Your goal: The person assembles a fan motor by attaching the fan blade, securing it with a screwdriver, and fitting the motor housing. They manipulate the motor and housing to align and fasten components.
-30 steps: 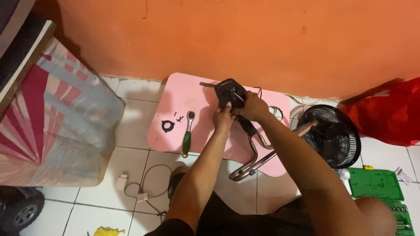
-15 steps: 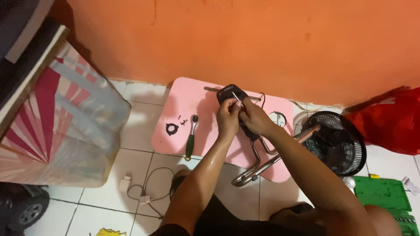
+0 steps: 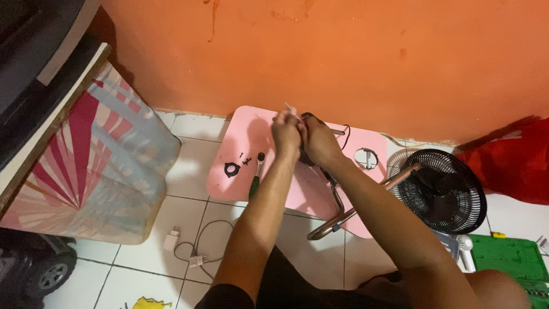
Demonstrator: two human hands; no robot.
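Note:
Both my hands meet above the far part of a pink low table (image 3: pixel 246 131). My right hand (image 3: pixel 318 141) grips a small black device, mostly hidden behind my fingers. My left hand (image 3: pixel 286 133) pinches a thin pale piece at the device's top; what it is I cannot tell. On the table to the left lie a green-handled screwdriver (image 3: pixel 256 171), a black ring-shaped part (image 3: pixel 231 169) and two tiny screws (image 3: pixel 245 159). A round ring (image 3: pixel 366 157) lies on the table's right side.
A black fan grille with a metal tube frame (image 3: pixel 440 191) lies at the right, a green tool case (image 3: pixel 506 257) below it, red cloth (image 3: pixel 514 160) behind. A striped covered box (image 3: pixel 91 166) stands at left. A white charger and cable (image 3: pixel 189 252) lie on the tiled floor.
The view has tilted so the table sits lower in frame. My hands have moved up and left over the table, now closer together, hiding the black device more.

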